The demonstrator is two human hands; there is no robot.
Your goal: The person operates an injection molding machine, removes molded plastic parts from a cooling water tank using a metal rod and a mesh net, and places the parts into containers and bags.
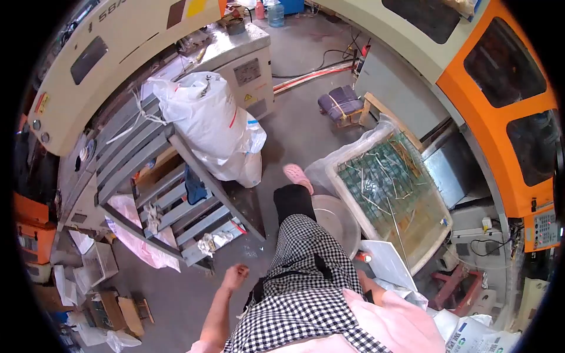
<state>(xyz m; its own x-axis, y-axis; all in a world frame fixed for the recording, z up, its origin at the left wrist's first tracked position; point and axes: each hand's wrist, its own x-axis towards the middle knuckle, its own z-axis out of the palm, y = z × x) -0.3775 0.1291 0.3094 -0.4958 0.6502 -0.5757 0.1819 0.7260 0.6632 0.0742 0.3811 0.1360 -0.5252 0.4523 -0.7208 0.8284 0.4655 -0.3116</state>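
My left hand (236,276) hangs over the grey floor beside my apron, its fingers curled in and nothing visible in them. Nearest to it is the grey slatted metal stand (206,203), with a crumpled foil-like wrapper (215,241) on its lower end; the hand is apart from both. Part of my right hand or forearm (369,287) shows at my right side, next to a white board (389,263). Its fingers are hidden. A black-and-white checked apron (294,253) covers my front, and one foot in a pink clog (298,178) is stretched forward.
A stuffed white sack (206,120) leans on the stand. Right of my leg are a round basin (336,220) and a large pale tub (432,250) holding water, a green grid and thin sticks. Machines line both sides. Boxes (109,309) lie at lower left.
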